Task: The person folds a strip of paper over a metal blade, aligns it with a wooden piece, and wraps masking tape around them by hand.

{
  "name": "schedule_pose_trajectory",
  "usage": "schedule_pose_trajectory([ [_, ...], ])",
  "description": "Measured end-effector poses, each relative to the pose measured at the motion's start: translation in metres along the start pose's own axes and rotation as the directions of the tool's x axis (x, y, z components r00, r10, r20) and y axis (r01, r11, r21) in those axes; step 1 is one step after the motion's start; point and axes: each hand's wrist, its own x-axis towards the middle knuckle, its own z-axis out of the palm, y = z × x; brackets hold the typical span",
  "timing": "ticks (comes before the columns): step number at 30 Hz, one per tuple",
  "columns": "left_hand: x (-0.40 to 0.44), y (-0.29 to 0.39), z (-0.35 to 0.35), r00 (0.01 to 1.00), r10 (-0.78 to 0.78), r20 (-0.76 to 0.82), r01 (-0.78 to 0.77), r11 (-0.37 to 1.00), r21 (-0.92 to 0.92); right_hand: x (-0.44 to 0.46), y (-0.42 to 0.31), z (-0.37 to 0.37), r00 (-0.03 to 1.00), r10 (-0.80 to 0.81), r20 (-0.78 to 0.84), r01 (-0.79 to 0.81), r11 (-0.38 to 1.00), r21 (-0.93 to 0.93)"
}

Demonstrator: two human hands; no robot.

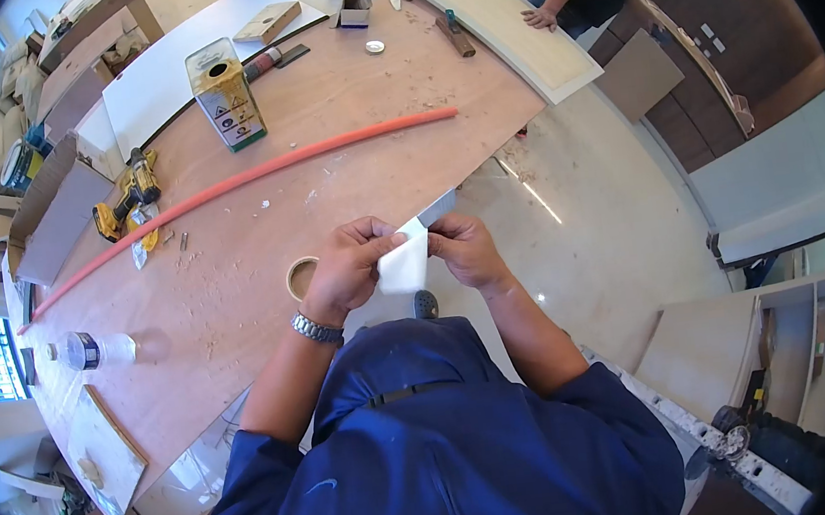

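— Where to look first?

— In front of the body, just off the near edge of the counter [240, 240], at a white sheet [402, 271] hanging between both hands. With twelve o'clock away from the body: left hand [353, 262] at ten o'clock from the sheet, thumb and finger clamped on its upper part; right hand [472, 251] at three o'clock, pinched together at its right edge.

— Which hand nearer?

— Neither clearly; both touching.

— And the long axis?

— Roughly from one o'clock down to seven. At the top, a grey flat piece [436, 209], jutting toward two o'clock by the right fingers; too small to name.

— Anything close by?

— At nine o'clock, beside the left wrist, a cream ring [291, 280]; farther off, at eleven, a long orange tube [301, 155].
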Motion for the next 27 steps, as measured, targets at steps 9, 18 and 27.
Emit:
schedule_pose_trajectory([
  [9,-0.008,0.007,0.018,0.997,0.062,-0.054,-0.049,0.979,0.200,0.001,0.002,0.007,0.994,-0.048,-0.093,0.041,0.996,-0.080],
  [18,-0.009,0.000,0.007,0.995,0.085,0.050,-0.081,0.993,-0.086,0.006,0.010,0.021,0.936,-0.084,-0.343,0.089,0.996,-0.001],
  [27,0.008,-0.012,0.015,0.916,0.385,-0.114,-0.292,0.833,0.470,0.008,0.015,0.021,0.966,-0.046,-0.254,0.089,0.983,0.159],
])
